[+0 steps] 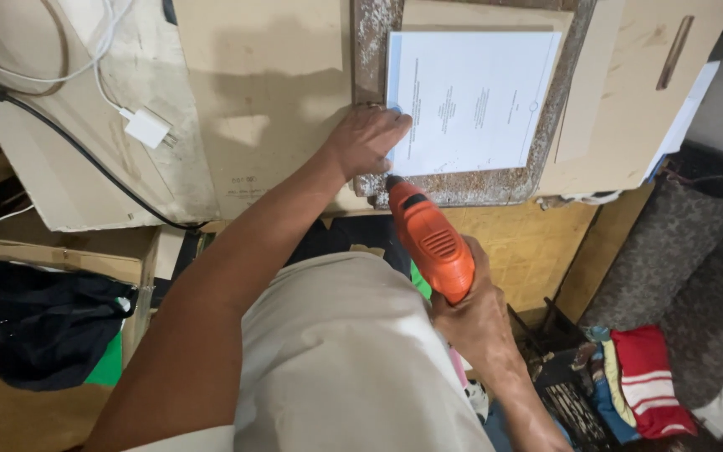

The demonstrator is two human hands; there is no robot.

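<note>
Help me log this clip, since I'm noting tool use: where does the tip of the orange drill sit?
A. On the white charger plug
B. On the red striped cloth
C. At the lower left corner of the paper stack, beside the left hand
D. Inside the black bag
C: the orange drill, gripped by the right hand, points its tip at the paper stack corner, just below the left hand.
</note>
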